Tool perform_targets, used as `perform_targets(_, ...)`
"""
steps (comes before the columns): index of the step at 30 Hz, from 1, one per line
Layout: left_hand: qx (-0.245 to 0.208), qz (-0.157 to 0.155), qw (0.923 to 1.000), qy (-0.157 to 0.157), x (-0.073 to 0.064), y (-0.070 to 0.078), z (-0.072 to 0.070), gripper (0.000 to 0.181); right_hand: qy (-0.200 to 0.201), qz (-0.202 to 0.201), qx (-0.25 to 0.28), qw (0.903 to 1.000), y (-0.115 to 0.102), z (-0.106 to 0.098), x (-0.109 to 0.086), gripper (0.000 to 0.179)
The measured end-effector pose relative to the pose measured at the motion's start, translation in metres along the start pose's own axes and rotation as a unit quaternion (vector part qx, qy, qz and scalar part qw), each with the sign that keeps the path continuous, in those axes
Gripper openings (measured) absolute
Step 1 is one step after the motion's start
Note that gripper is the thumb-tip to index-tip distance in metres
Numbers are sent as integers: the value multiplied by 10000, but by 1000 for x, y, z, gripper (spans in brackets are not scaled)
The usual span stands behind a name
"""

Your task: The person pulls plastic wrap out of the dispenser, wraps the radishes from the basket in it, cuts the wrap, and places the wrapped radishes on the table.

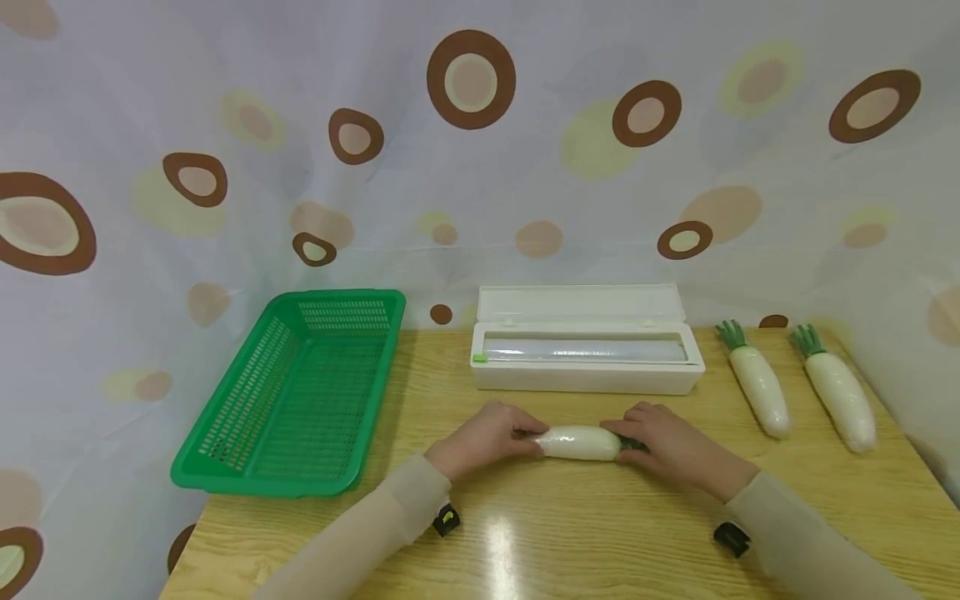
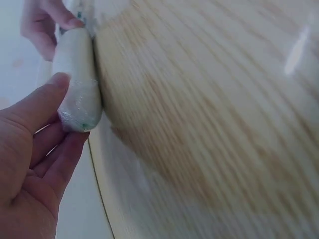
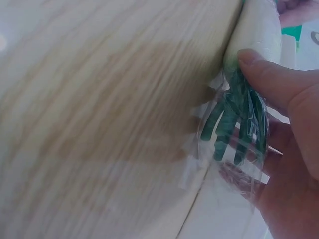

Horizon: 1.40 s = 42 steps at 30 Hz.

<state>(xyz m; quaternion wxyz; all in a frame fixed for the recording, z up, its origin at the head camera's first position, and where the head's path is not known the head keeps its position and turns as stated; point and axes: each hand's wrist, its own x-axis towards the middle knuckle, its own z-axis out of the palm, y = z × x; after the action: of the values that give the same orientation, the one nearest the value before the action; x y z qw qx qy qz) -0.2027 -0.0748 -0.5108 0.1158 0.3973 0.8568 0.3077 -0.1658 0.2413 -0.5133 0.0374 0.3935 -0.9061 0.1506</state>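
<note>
A white radish wrapped in clear cling film lies sideways, low over the wooden table in front of me. My left hand grips its rounded tip, thumb on one side and fingers on the other. At the opposite end my right hand holds it where the white root meets the green leaf stubs. Loose film sticks out past these stubs, over the right fingers. Close-fitting, creased film covers the tip in the left wrist view.
Behind the hands stands a white cling film box, lid raised, with a film roll inside. A green plastic basket is at the left. Two more white radishes, one inner and one outer, lie at the right. A patterned curtain hangs behind.
</note>
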Motion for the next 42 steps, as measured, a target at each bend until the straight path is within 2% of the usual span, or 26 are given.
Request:
perform_targets(7,638,-97,9973,-345,-4,4,4,49,-75,13,35,10000,2,0,1,44)
perform_targets(14,1199,-187,9925,-112,-3,8,13,44,-123,15,53,9999,2,0,2,43)
perform_targets(19,674,-496,9965,26,0,6,15,42,-38,-129,-6,9999,1,-1,3,42)
perform_targets(22,479,-614,9970,38,1,7,14,47,22,-167,-48,9998,1,0,3,43)
perform_targets(25,571,-560,9968,-65,2,8,12,59,36,-182,-74,9998,0,-1,3,44)
perform_targets(28,699,-468,9963,-182,3,8,12,62,27,-202,-68,9998,-1,-2,3,45)
perform_targets(36,415,-736,9963,-182,8,7,14,49,-44,-13,-17,10000,-4,-3,2,45)
perform_targets(42,463,-687,9965,-149,5,8,13,49,-176,404,260,9987,2,-2,-6,50)
